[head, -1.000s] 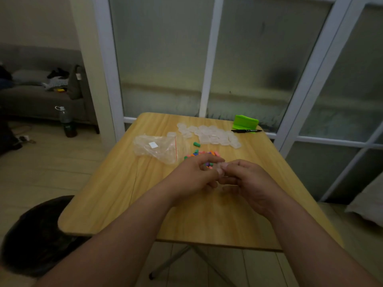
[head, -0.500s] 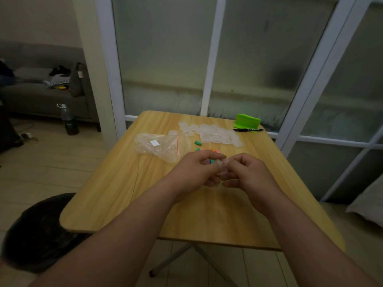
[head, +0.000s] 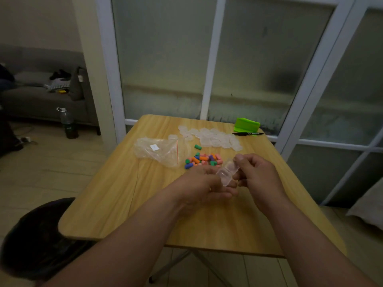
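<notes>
The left hand (head: 202, 184) and right hand (head: 256, 175) hold a clear case (head: 227, 172) open.

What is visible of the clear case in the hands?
The case is small, clear plastic: two shallow halves folded open, apparently empty. It is tilted, held above the table, just nearer than the coloured plugs. The right hand pinches its upper half under the thumb; the left hand holds the lower half with curled fingers.
</notes>
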`<state>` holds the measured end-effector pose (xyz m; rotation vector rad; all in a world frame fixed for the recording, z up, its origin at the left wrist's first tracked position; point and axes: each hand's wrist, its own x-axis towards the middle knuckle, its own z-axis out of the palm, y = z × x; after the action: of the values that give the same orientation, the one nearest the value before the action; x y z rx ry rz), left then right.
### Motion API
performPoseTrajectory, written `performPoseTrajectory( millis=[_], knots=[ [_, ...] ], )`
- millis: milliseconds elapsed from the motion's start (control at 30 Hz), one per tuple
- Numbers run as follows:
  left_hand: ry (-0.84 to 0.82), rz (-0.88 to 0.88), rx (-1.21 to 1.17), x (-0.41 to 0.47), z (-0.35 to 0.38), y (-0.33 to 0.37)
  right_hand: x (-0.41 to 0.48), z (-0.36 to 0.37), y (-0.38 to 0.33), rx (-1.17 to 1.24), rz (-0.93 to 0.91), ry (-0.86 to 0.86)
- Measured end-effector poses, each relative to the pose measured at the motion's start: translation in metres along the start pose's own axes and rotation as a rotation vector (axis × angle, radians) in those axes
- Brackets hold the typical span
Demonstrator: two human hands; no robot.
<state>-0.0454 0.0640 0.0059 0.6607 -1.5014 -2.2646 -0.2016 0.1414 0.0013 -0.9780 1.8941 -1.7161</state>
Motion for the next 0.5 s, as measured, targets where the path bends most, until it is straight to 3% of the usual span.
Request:
performPoseTrajectory(
  millis=[233,500],
  knots=[
    [0.044,-0.051,-0.131,0.009,0.001,-0.004,-0.001,-0.002,0.0,-0.148,-0.119,-0.06],
    [0.086,-0.034,-0.109,0.002,-0.004,0.005,0.005,0.023,-0.016,-0.07,-0.111,-0.193]
  ],
)
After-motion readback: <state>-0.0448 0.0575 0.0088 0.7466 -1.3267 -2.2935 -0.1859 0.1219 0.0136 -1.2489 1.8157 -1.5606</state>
